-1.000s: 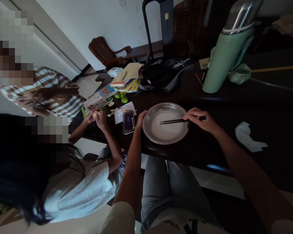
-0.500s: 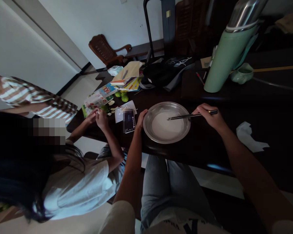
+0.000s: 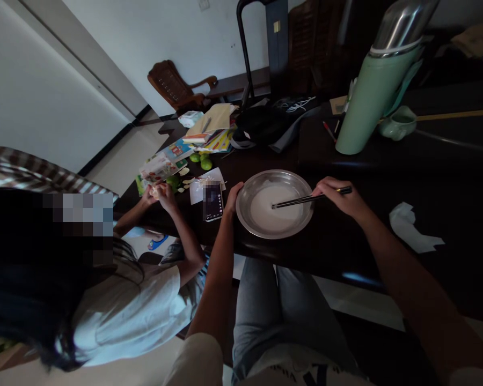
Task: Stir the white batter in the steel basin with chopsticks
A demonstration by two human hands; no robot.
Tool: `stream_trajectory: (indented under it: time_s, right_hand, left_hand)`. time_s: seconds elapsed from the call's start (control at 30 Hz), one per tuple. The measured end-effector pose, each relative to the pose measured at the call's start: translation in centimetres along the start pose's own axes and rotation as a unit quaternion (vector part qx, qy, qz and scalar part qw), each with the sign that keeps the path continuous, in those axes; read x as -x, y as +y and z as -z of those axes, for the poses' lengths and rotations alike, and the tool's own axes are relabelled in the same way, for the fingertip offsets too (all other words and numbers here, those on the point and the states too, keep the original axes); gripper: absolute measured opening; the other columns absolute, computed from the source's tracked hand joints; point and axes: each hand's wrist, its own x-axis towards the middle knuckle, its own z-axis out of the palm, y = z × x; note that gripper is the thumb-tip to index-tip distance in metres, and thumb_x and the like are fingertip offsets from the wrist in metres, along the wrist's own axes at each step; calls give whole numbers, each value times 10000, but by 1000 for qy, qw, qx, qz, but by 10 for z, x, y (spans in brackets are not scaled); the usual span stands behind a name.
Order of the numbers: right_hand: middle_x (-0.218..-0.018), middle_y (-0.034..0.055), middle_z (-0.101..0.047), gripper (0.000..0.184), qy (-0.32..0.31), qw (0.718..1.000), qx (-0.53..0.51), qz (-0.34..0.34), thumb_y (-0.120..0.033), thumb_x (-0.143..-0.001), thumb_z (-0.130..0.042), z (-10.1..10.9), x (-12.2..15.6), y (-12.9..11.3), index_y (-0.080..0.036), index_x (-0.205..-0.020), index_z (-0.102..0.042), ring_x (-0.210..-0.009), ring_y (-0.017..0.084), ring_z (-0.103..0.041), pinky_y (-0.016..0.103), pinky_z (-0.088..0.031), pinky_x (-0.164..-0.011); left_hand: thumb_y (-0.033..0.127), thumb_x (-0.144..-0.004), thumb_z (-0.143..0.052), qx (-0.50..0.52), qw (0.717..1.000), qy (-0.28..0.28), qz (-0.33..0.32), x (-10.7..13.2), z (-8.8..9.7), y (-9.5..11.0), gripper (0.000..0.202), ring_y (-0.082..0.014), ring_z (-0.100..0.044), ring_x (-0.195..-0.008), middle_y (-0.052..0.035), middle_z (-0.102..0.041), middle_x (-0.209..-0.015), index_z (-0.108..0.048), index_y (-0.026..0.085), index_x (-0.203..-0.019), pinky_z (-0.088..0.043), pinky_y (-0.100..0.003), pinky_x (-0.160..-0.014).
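Observation:
A round metal bowl (image 3: 245, 219) with whitish liquid (image 3: 279, 212) in it rests on the dark table in front of me. My left hand (image 3: 234, 198) grips the bowl's left rim, its thumb over the edge. Dark chopsticks (image 3: 301, 200) are held in my right hand (image 3: 338, 196) over the right rim. Their tips dip into the liquid near the middle of the bowl. A phone (image 3: 213, 201) lies just left of my left hand, on a white paper (image 3: 197, 192).
A green thermos (image 3: 360, 102) and a small green cup (image 3: 400, 123) stand at the back right. Crumpled tissue (image 3: 412, 228) lies on the right. Green fruits (image 3: 206, 163), books (image 3: 211, 126) and a black bag (image 3: 261, 123) lie behind. A person (image 3: 132, 300) sits at my left, peeling fruit.
The chopstick tips have shifted slightly left and down in the liquid, and my right hand moved a little left. At the far left, the person in stripes has moved further left.

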Motion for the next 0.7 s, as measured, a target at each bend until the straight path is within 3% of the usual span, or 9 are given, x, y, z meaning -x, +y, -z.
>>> stream_trajectory:
  time_s: [0.07, 0.23, 0.43, 0.6, 0.7]
  right_hand:
    - [-821, 37, -734, 345, -15, 1000, 2, 15, -567, -900, -616, -2, 0, -1, -299, -737, -759, -846, 245, -685, 420, -536, -813]
    - [-750, 47, -701, 434, 69, 998, 6, 3, -595, -916, -575, 4, -1, 3, -274, -664, -724, -782, 238, -663, 435, -516, -806]
    - [-796, 38, -724, 374, -19, 1000, -1, -1, -584, -898, -604, -7, 1, -2, -290, -725, -755, -817, 239, -682, 416, -539, -804]
    - [-754, 49, -712, 424, 56, 998, 4, -5, -609, -907, -580, -3, -1, 0, -290, -662, -715, -797, 247, -673, 448, -532, -826]
    - [-745, 51, -714, 432, 19, 1000, -6, -4, -621, -904, -576, -3, -1, 0, -295, -660, -721, -765, 249, -673, 447, -540, -784]
  left_hand:
    - [303, -768, -760, 4, 1000, 3, 3, 0, 0, 0, 297, -81, -462, -476, 52, -545, -539, -546, 168, -613, -368, -228, -506]
    - [285, -790, -740, 4, 1000, 17, 3, 1, -1, 0, 278, -88, -468, -485, 49, -548, -547, -554, 167, -621, -382, -235, -523]
    - [333, -777, -753, -9, 1000, 12, 4, -4, 3, -3, 287, -85, -470, -486, 49, -548, -546, -561, 167, -642, -384, -223, -503]
    - [315, -763, -754, -2, 1000, 10, -16, -5, 7, -6, 270, -82, -469, -490, 56, -540, -548, -560, 171, -643, -377, -220, -502]
    - [312, -776, -744, -3, 1000, 0, -11, -4, 6, -5, 269, -84, -473, -496, 52, -544, -557, -561, 170, -639, -381, -228, -517]
